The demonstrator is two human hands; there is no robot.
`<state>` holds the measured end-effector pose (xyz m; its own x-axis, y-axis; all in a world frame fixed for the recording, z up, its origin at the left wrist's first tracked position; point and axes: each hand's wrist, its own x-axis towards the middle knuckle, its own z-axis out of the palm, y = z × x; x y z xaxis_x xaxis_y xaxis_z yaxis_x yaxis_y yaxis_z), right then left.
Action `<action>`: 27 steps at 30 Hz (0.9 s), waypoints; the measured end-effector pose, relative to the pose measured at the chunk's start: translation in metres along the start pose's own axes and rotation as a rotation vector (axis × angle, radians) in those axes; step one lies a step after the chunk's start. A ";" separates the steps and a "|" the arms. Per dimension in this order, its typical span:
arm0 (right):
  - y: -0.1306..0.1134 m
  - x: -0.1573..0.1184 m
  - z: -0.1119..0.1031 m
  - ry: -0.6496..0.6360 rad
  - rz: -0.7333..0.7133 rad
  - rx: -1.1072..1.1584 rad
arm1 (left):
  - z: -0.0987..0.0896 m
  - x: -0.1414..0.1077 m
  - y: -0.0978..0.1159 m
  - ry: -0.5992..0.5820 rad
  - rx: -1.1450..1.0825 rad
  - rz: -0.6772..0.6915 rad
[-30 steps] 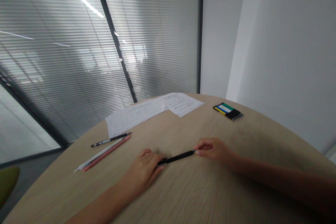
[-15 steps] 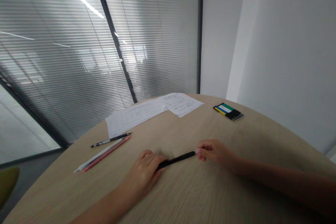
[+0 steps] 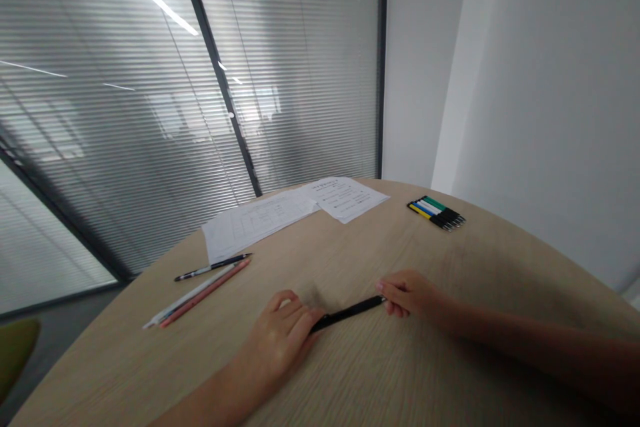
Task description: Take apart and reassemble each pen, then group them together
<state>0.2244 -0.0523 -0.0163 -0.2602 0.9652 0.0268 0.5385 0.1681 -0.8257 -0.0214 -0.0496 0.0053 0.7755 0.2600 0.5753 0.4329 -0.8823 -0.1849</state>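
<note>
A black pen (image 3: pixel 350 311) stretches between my two hands, low over the front part of the round wooden table (image 3: pixel 380 373). The fingers of my left hand (image 3: pixel 286 328) are closed on its rear end, which they partly hide. At the other end, my right hand (image 3: pixel 406 293) pinches the pen's silvery tip between thumb and forefinger, with the remaining fingers curled under. The tip itself is mostly covered by those fingertips.
To the left lie a black pen (image 3: pixel 213 268), a white pen (image 3: pixel 193 293) and a pink pen (image 3: pixel 205 295). Printed sheets (image 3: pixel 265 219) overlap at the far edge. Several pens with coloured barrels (image 3: pixel 436 213) lie side by side at the back right. Blinds-covered glass stands behind.
Both hands and the pen between them have shifted slightly to the right. My right hand has turned a little at the tip; both still hold the pen.
</note>
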 end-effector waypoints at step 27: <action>0.002 0.003 0.002 0.029 -0.067 0.265 | 0.005 -0.010 -0.017 -0.123 -0.166 -0.256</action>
<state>0.2231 -0.0494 -0.0189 -0.2634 0.9596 0.0988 0.2914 0.1768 -0.9401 -0.0345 -0.0350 -0.0016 0.7049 0.5184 0.4841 0.5482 -0.8313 0.0918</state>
